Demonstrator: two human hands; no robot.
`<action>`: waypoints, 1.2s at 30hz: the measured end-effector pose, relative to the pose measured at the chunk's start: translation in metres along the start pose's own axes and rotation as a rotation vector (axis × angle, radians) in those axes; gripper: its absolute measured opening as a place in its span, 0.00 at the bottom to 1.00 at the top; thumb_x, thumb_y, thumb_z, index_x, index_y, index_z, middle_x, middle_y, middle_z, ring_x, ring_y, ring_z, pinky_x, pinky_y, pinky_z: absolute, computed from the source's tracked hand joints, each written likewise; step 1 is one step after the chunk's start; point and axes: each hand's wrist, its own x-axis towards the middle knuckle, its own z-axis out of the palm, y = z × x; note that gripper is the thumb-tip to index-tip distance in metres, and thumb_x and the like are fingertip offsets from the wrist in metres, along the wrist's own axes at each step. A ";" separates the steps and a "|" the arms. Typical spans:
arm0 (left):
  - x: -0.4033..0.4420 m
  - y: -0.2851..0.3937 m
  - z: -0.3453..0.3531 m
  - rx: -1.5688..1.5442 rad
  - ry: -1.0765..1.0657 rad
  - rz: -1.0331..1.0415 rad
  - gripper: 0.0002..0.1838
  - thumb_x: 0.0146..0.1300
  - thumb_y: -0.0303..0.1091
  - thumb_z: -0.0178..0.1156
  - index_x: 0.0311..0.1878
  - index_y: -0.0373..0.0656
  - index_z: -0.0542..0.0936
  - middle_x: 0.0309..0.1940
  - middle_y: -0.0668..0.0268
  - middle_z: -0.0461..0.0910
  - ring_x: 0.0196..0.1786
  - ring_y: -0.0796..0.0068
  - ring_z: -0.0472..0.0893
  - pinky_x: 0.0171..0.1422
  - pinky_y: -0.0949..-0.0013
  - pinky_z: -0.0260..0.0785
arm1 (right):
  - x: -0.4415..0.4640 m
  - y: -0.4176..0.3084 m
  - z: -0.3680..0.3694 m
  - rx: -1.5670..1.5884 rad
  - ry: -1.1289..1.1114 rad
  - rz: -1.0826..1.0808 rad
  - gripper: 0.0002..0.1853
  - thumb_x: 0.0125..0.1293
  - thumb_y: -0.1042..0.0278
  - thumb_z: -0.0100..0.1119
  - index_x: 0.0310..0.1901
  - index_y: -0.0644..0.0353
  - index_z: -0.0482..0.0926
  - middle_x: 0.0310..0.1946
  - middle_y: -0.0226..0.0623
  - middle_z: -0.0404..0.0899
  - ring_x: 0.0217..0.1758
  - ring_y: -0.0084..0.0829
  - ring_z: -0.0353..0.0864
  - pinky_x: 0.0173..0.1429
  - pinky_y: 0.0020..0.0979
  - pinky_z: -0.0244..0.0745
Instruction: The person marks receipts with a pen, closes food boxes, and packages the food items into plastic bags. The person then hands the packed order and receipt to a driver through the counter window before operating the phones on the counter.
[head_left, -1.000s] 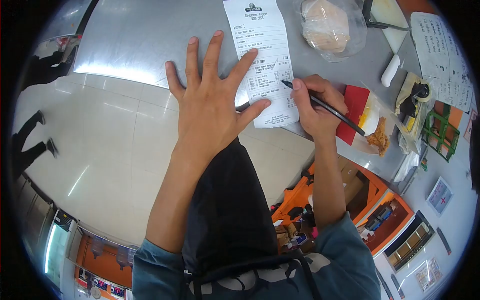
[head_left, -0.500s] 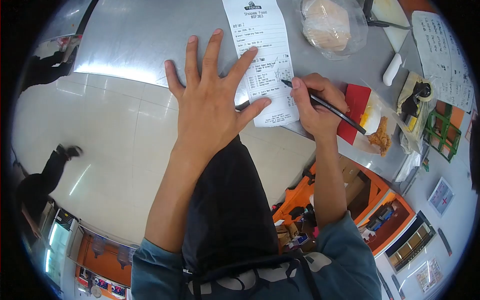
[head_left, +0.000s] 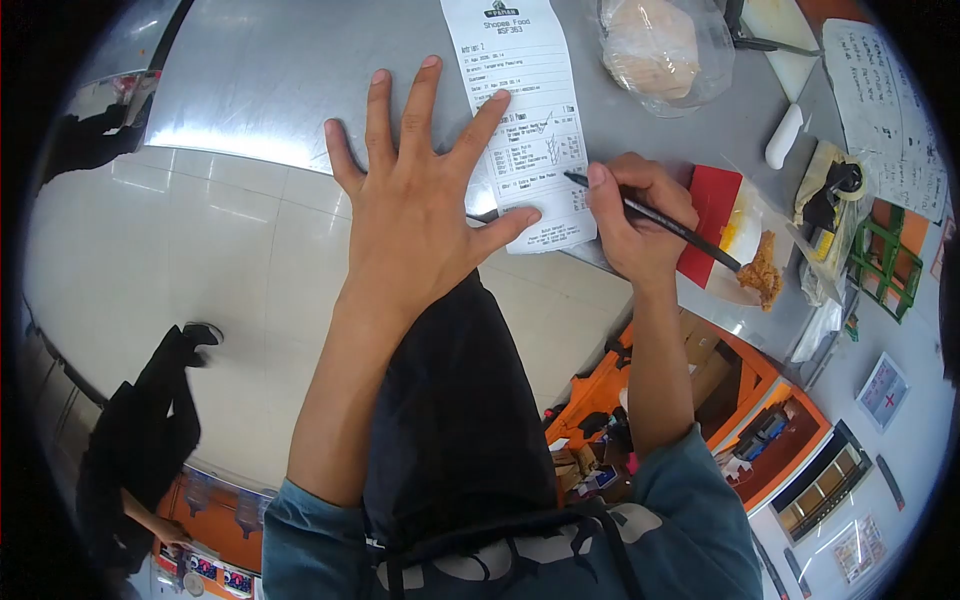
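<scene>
My left hand (head_left: 408, 220) lay flat, fingers spread, thumb and index on the receipt (head_left: 535, 125), upper centre of frame, on the counter (head_left: 270, 80). My right hand (head_left: 640, 225) had fingers closed around the black pen (head_left: 690, 238), tip at the receipt's lower half.

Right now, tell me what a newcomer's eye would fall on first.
Probably the long white receipt at the top middle, with the left hand spread across its left edge. Then the black pen in the right hand, its tip over the receipt's lower half. To the right of that hand, a red carton with fried food stands out.
</scene>
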 end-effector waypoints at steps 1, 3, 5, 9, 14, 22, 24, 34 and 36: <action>0.000 0.000 0.000 0.002 0.001 0.000 0.44 0.47 0.72 0.64 0.68 0.64 0.72 0.74 0.53 0.54 0.77 0.40 0.45 0.70 0.25 0.27 | -0.002 -0.003 -0.001 0.005 -0.027 -0.004 0.07 0.57 0.81 0.67 0.29 0.65 0.76 0.18 0.33 0.76 0.19 0.17 0.70 0.23 0.22 0.62; 0.000 0.000 0.000 0.004 0.003 0.002 0.44 0.47 0.71 0.64 0.68 0.64 0.71 0.74 0.53 0.54 0.77 0.40 0.45 0.70 0.25 0.27 | -0.005 -0.009 -0.003 -0.010 -0.065 -0.016 0.07 0.57 0.81 0.67 0.28 0.65 0.76 0.19 0.33 0.76 0.18 0.18 0.70 0.23 0.22 0.62; 0.000 0.000 0.000 -0.001 0.001 -0.001 0.44 0.47 0.71 0.64 0.68 0.64 0.71 0.74 0.53 0.54 0.77 0.41 0.45 0.70 0.25 0.27 | -0.006 -0.013 -0.003 -0.046 -0.088 -0.031 0.07 0.57 0.81 0.67 0.28 0.65 0.75 0.19 0.34 0.77 0.18 0.18 0.71 0.23 0.22 0.62; 0.000 0.001 -0.001 0.000 -0.008 -0.006 0.44 0.47 0.71 0.64 0.68 0.64 0.72 0.74 0.53 0.54 0.77 0.41 0.45 0.70 0.26 0.28 | 0.001 -0.015 0.004 -0.035 -0.094 -0.058 0.08 0.56 0.81 0.67 0.27 0.64 0.76 0.20 0.35 0.78 0.18 0.20 0.73 0.23 0.23 0.64; 0.001 0.000 -0.002 0.009 -0.001 -0.001 0.44 0.47 0.71 0.63 0.68 0.64 0.72 0.74 0.53 0.53 0.77 0.41 0.45 0.70 0.26 0.28 | 0.010 -0.026 0.005 -0.101 -0.249 0.074 0.07 0.57 0.77 0.68 0.27 0.64 0.77 0.20 0.37 0.79 0.19 0.23 0.76 0.25 0.25 0.67; 0.001 0.000 -0.005 0.002 -0.006 -0.001 0.44 0.47 0.69 0.66 0.68 0.64 0.72 0.73 0.52 0.54 0.76 0.40 0.45 0.69 0.25 0.31 | 0.023 -0.029 0.009 -0.135 -0.209 0.225 0.09 0.57 0.71 0.70 0.27 0.62 0.78 0.20 0.37 0.79 0.21 0.28 0.79 0.26 0.28 0.70; 0.002 0.002 -0.007 -0.009 -0.016 -0.008 0.44 0.46 0.68 0.67 0.68 0.63 0.71 0.73 0.51 0.53 0.76 0.39 0.45 0.68 0.24 0.32 | 0.014 -0.029 -0.002 -0.194 -0.208 0.337 0.08 0.58 0.72 0.69 0.28 0.62 0.78 0.20 0.38 0.79 0.21 0.30 0.79 0.27 0.29 0.70; 0.011 0.015 -0.027 0.035 -0.127 -0.043 0.48 0.49 0.67 0.66 0.72 0.60 0.64 0.75 0.51 0.50 0.76 0.36 0.44 0.68 0.24 0.35 | -0.017 -0.038 -0.008 -0.662 0.068 0.041 0.22 0.61 0.77 0.56 0.58 0.64 0.74 0.52 0.51 0.72 0.51 0.46 0.75 0.48 0.39 0.74; 0.014 0.016 -0.032 0.062 -0.157 -0.037 0.49 0.48 0.68 0.66 0.73 0.60 0.64 0.74 0.52 0.50 0.75 0.36 0.46 0.68 0.25 0.38 | -0.011 -0.044 -0.008 -0.826 -0.090 0.140 0.25 0.61 0.75 0.52 0.62 0.66 0.70 0.56 0.51 0.69 0.52 0.46 0.73 0.49 0.40 0.73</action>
